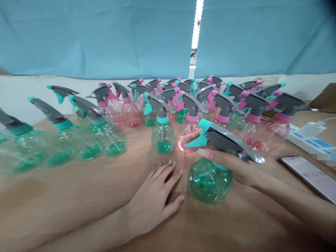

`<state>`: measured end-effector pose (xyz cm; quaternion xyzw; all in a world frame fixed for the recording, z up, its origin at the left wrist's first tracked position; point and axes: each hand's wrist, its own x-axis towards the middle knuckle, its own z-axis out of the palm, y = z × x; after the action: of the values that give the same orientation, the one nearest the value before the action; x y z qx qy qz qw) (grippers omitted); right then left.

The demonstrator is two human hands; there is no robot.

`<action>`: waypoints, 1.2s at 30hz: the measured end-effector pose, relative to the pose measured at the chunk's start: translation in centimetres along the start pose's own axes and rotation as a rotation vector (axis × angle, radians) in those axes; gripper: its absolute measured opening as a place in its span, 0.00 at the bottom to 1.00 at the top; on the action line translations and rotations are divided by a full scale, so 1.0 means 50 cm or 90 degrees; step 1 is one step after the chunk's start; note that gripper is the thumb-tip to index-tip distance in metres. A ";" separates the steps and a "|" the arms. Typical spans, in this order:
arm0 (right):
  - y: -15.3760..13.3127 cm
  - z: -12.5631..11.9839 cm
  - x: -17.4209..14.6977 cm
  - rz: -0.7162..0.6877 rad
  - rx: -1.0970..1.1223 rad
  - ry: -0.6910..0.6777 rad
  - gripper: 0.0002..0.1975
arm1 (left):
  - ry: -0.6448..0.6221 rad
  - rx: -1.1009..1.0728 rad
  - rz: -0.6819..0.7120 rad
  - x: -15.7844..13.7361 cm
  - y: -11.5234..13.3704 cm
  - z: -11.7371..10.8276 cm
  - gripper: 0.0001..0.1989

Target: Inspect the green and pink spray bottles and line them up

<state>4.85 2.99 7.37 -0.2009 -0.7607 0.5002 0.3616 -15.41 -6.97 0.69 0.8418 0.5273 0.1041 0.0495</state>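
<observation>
My right hand (pixel 225 161) is wrapped round the neck of a green spray bottle (pixel 210 183), just under its grey head and turquoise trigger. The bottle is nearly upright, at the front right of the group; whether its base touches the table cannot be made out. My left hand (pixel 160 190) lies on the wooden table (pixel 105 203) to the left of that bottle, fingers stretched out and holding nothing. Behind my hands stands another green spray bottle (pixel 163 134) with a turquoise collar. A pink spray bottle (pixel 190 127) beside it is partly hidden by my right fingers.
Several green spray bottles (pixel 109 136) stand in a row at the left. More pink and green bottles crowd the back, including a pink one (pixel 278 127) at the right. A phone (pixel 309 175) and a white power strip (pixel 309 138) lie at the right edge. A blue cloth (pixel 105 38) hangs behind.
</observation>
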 end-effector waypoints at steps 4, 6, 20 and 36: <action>0.023 -0.009 0.002 -0.016 0.000 -0.041 0.11 | -0.002 -0.006 -0.008 0.002 0.001 0.000 0.26; 0.032 -0.013 0.001 -0.020 0.004 -0.049 0.12 | -0.003 -0.009 -0.008 0.003 0.001 -0.001 0.26; 0.032 -0.015 -0.002 -0.006 -0.018 -0.050 0.12 | -0.003 -0.010 -0.009 0.003 0.000 -0.001 0.26; 0.017 -0.012 -0.002 -0.006 -0.031 -0.020 0.08 | -0.019 -0.002 -0.012 0.002 0.002 -0.005 0.26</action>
<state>5.32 3.65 6.72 -0.1981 -0.7792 0.4829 0.3469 -15.32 -6.92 0.97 0.8383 0.5342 0.0915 0.0596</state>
